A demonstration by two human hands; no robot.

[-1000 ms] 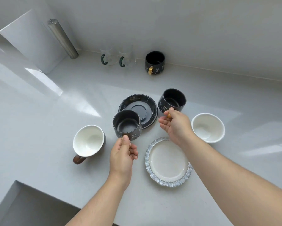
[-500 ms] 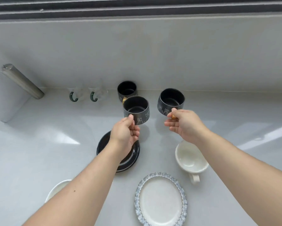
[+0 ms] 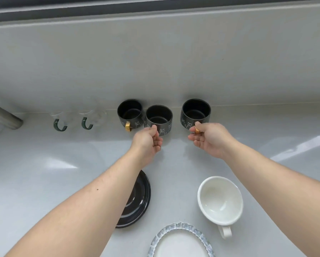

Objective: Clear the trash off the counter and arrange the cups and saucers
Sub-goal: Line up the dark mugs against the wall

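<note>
Three black cups with gold handles line the back of the counter by the wall. My left hand [image 3: 149,140] grips the handle of the middle black cup [image 3: 159,117], which sits right beside the left black cup [image 3: 130,114]. My right hand [image 3: 209,139] pinches the gold handle of the right black cup [image 3: 196,113], set apart from the other two. Nearer to me lie a black saucer [image 3: 138,201], partly under my left forearm, a white cup [image 3: 220,200] and a white saucer with a blue-grey rim [image 3: 179,242].
Two clear glass cups with green handles [image 3: 60,119] [image 3: 90,117] stand at the wall left of the black cups. A metal cylinder [image 3: 2,115] leans at the far left. The grey wall rises straight behind the cups.
Both hands carried their black cups away from me to the wall. The left-hand cup now sits beside the black cup that stood there; the right-hand cup is further right.
</note>
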